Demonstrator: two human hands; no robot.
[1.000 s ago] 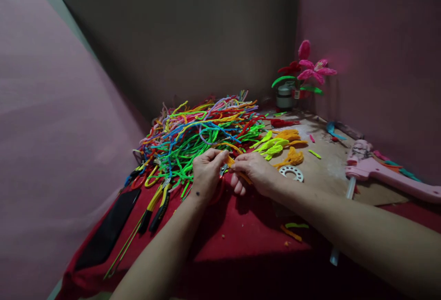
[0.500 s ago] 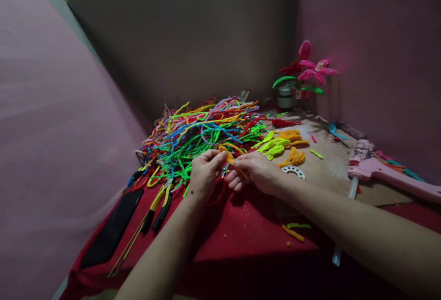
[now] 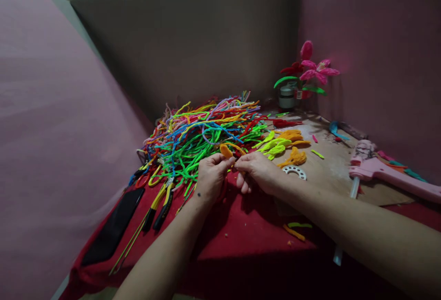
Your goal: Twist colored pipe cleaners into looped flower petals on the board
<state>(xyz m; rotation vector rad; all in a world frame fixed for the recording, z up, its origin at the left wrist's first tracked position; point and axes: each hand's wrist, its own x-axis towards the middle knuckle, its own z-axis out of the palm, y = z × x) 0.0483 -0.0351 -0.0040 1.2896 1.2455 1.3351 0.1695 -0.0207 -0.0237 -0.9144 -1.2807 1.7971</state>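
Between my hands is an orange pipe-cleaner petal [image 3: 226, 150], its rounded end sticking up above the fingers. My left hand [image 3: 214, 175] pinches it near its base with thumb and forefinger. My right hand [image 3: 257, 170] is closed at the lower end of the same petal, fingertips almost touching the left thumb; the stem end is hidden by the fingers. Just behind them lies a large heap of coloured pipe cleaners [image 3: 206, 130]. To the right of it rest yellow-green petals [image 3: 275, 146] and more orange petals [image 3: 294, 156].
On the red cloth [image 3: 248, 240] at left lie a black phone [image 3: 113, 226] and yellow-black pliers [image 3: 161, 206]. A pink glue gun [image 3: 382, 171] with a glue stick rests at right, by a white ring with holes [image 3: 295, 172]. Pink pipe-cleaner flowers [image 3: 319, 70] stand at the back.
My fingers have come closer together around the petal's base, and the petal now points upward to the left. The scissors seen between the hands are now mostly covered.
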